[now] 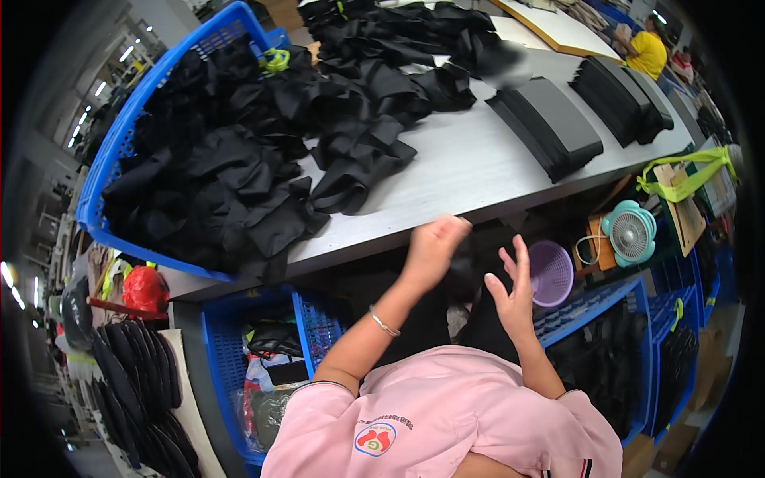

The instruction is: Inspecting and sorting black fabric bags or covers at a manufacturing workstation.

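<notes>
My left hand [437,248] is closed in front of the table's near edge, slightly blurred, with a silver bangle on the wrist. A dark blurred shape hangs beside its fingers against my dark trousers, and I cannot make out what it is. My right hand [515,293] is held up to the right, its fingers apart and nothing in them. Loose black fabric pieces [358,159] lie heaped on the white table [446,171] and spill out of a blue plastic crate [107,171] at the left. Neat stacks of black-edged grey pieces [550,123] sit on the right part of the table.
Below the table stand a blue crate [303,327] with bags and, at the right, another blue crate [590,311] of black pieces. A purple basket [551,275] and a turquoise fan [632,231] are near my right hand. A person in yellow [649,54] is far right.
</notes>
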Demonstrator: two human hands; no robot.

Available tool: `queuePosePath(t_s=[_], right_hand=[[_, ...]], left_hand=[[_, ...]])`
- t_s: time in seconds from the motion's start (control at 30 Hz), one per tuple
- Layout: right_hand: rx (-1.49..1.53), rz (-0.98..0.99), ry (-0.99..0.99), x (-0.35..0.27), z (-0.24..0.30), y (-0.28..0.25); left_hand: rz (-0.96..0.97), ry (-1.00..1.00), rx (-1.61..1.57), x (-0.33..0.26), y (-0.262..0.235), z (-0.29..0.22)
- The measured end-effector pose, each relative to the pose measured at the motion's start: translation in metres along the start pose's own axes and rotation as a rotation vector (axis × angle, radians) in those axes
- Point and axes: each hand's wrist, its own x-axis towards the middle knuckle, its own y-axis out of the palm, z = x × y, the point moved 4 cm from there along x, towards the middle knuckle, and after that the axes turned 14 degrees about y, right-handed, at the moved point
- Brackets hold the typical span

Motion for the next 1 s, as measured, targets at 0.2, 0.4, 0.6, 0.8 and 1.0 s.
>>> queuePosePath(t_s=[0.2,0.4,0.6,0.8,1.0], right_hand=[[0.135,0.136,0.247,0.021,-0.016,0.014],[0.047,0.070,0.035,0.009,0.030,0.003],[0.018,0.326,0.125,0.023,0.004,0.055],[0.155,0.745,0.248,-0.004,-0.042,0.136],[-0.061,0.795,0.219,-0.016,-0.061,0.143]], left_hand=[[0.054,0.023,-0.025,-0.017,0.005,-0.014],[0.053,-0.491,-0.644,-0.067,-0.011,0.026],[0.256,-0.752,-1.134,-0.132,0.025,0.032],[0.494,-0.170,-0.677,-0.094,0.058,0.015],[0.558,0.637,0.171,-0.038,0.071,-0.069]])
